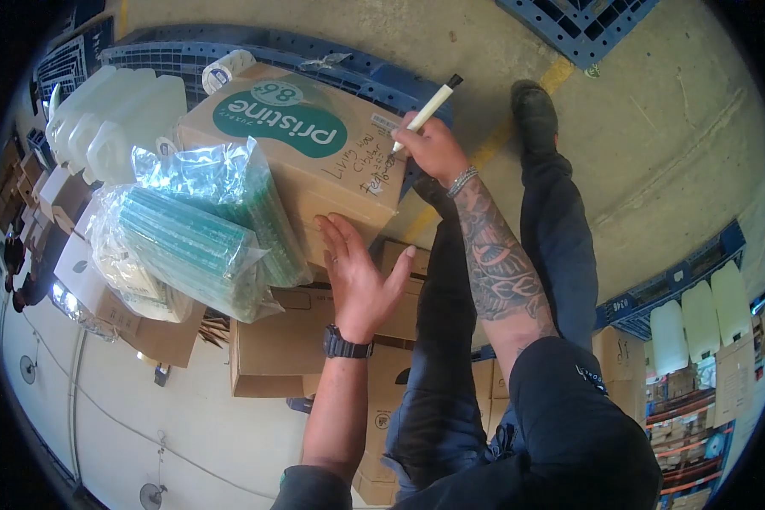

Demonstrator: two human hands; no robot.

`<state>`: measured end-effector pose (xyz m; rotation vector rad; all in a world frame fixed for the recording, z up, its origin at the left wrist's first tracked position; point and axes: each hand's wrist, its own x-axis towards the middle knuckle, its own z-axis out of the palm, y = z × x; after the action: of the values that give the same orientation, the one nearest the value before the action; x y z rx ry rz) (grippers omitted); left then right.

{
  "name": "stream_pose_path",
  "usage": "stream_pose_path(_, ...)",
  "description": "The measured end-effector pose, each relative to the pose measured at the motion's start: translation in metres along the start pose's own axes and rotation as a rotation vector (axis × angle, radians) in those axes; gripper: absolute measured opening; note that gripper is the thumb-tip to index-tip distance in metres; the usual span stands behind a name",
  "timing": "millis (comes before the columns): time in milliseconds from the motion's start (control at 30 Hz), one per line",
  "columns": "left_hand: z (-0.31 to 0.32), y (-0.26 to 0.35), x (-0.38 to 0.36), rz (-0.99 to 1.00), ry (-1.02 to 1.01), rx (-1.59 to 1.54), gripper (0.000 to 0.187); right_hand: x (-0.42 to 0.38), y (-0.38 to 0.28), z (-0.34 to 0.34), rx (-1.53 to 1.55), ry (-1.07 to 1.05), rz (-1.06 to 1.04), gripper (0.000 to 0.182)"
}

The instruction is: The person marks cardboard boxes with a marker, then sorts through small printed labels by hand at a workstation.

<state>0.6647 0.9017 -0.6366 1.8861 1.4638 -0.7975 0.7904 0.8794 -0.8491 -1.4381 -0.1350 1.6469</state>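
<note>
My right hand (pixel 436 150) is closed around a white marker pen (pixel 427 113) with a dark far end. The pen's lower end is at the top face of a cardboard box (pixel 370 191), beside several lines of dark handwriting. A green "pristine" logo (pixel 279 119) is printed on that box. My left hand (pixel 357 276) has its fingers spread, the fingertips against the box's near side, and holds nothing. Left of it lie clear plastic bags of green ribbed pieces (pixel 187 242), leaning against the box.
A tape roll (pixel 228 71) stands at the box's far edge, near translucent jugs (pixel 119 123). Beneath is a blue plastic pallet (pixel 357 78). An open carton (pixel 272 344) sits below my left hand. Another pallet (pixel 582 30) lies on the concrete floor (pixel 654 144).
</note>
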Motion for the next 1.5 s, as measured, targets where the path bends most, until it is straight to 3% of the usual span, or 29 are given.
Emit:
stream_pose_path(300, 0.001, 0.0, 0.0, -0.001, -0.007, -0.014, 0.108, 0.002, 0.003, -0.002, 0.013, 0.044, 0.021, 0.02)
stream_pose_path(400, 0.0, -0.001, 0.0, -0.006, -0.014, -0.008, 0.11, 0.003, 0.004, -0.006, -0.096, -0.049, -0.032, 0.02)
stream_pose_path(467, 0.001, -0.001, 0.0, -0.007, -0.013, -0.011, 0.11, 0.005, 0.008, -0.005, 0.02, -0.005, 0.012, 0.018)
stream_pose_path(900, 0.003, 0.0, 0.001, -0.005, -0.011, -0.017, 0.113, 0.005, 0.01, -0.005, -0.013, 0.052, 0.052, 0.02)
stream_pose_path(967, 0.003, -0.001, 0.001, -0.002, -0.004, -0.006, 0.113, 0.003, 0.015, -0.006, 0.277, 0.032, 0.119, 0.019)
stream_pose_path(1000, 0.003, -0.001, 0.002, 0.002, -0.014, 0.005, 0.113, 0.002, 0.014, -0.006, 0.274, 0.024, 0.121, 0.019)
stream_pose_path(1100, 0.011, -0.008, 0.005, 0.033, 0.017, 0.02, 0.114, -0.001, 0.01, -0.005, 0.212, 0.266, 0.043, 0.024)
stream_pose_path(1167, 0.017, -0.016, 0.008, 0.015, 0.071, 0.026, 0.115, -0.007, -0.01, -0.011, -0.072, 0.329, 0.137, 0.023)
stream_pose_path(1233, 0.02, -0.022, 0.009, 0.055, 0.049, 0.045, 0.117, -0.008, -0.019, -0.022, -0.394, 0.38, 0.035, 0.021)
stream_pose_path(1267, 0.026, -0.031, 0.018, 0.012, 0.087, -0.015, 0.116, 0.002, -0.007, -0.029, -0.112, 0.377, 0.077, 0.02)
stream_pose_path(1333, 0.021, -0.034, 0.019, -0.093, 0.169, -0.086, 0.115, 0.0, -0.032, -0.034, -0.379, 0.358, -0.223, 0.022)
stream_pose_path(1400, 0.005, -0.032, 0.017, -0.17, 0.184, -0.18, 0.1, 0.001, -0.053, -0.056, -0.56, 0.307, -0.298, 0.029)
stream_pose_path(1467, 0.01, -0.037, 0.01, -0.218, 0.284, -0.35, 0.093, -0.009, -0.097, -0.061, -0.569, 0.287, -0.187, 0.036)
stream_pose_path(1500, 0.048, -0.098, 0.046, -0.234, 0.372, -0.467, 0.085, 0.037, -0.045, -0.038, -0.617, 0.237, -0.223, 0.038)
